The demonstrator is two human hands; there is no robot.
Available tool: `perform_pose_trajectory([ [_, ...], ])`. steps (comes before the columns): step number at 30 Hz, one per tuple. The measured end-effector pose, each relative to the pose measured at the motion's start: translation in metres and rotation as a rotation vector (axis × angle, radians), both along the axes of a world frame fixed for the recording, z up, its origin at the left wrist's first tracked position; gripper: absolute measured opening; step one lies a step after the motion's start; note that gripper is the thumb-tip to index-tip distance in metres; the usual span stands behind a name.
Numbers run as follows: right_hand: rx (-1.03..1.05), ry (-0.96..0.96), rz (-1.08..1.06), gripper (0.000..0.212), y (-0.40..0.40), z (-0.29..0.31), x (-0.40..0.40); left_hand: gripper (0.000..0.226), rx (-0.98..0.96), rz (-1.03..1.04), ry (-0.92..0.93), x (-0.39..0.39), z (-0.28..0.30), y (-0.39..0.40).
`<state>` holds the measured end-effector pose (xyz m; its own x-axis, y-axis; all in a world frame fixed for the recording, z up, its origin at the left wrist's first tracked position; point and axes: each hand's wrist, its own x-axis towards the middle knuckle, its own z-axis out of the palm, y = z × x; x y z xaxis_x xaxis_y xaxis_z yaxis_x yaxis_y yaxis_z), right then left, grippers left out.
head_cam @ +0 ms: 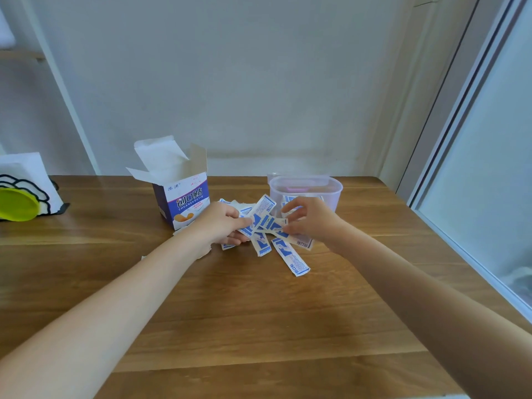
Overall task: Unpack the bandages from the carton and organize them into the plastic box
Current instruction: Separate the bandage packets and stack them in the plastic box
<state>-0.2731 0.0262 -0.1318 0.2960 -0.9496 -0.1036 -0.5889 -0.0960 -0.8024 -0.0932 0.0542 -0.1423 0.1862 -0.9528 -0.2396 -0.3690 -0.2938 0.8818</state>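
Note:
A pile of blue-and-white wrapped bandages lies on the wooden table between my hands. My left hand grips several of them from the left side. My right hand pinches bandages on the right side of the pile with curled fingers. One long bandage lies loose, pointing toward me. The blue-and-white carton stands open just left of my left hand, flaps up. The clear plastic box stands behind my right hand, with some bandages faintly visible through its wall.
A white holder with a yellow-green round thing sits at the table's left edge. The wall runs along the table's back edge. A window frame borders the right side.

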Motion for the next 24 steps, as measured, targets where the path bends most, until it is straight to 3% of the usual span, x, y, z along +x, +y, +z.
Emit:
perform_pose_trajectory([
  [1,0.005,0.014,0.015,0.038,-0.001,0.001,-0.002,0.031,0.015,-0.004,-0.023,0.001,-0.001,0.0],
  [5,-0.055,0.27,0.121,0.037,-0.002,0.001,-0.006,0.007,0.019,-0.019,-0.148,0.001,0.0,0.002],
  [10,-0.143,0.557,0.254,0.036,-0.005,0.004,-0.016,0.007,-0.01,-0.004,-0.243,0.013,0.002,0.003],
  [21,-0.374,0.738,0.497,0.026,-0.001,-0.003,-0.011,0.016,-0.098,-0.042,-0.264,0.01,0.004,0.001],
  [24,-0.444,0.682,0.44,0.019,0.0,-0.001,-0.009,0.019,-0.117,-0.024,-0.252,0.01,0.005,0.0],
])
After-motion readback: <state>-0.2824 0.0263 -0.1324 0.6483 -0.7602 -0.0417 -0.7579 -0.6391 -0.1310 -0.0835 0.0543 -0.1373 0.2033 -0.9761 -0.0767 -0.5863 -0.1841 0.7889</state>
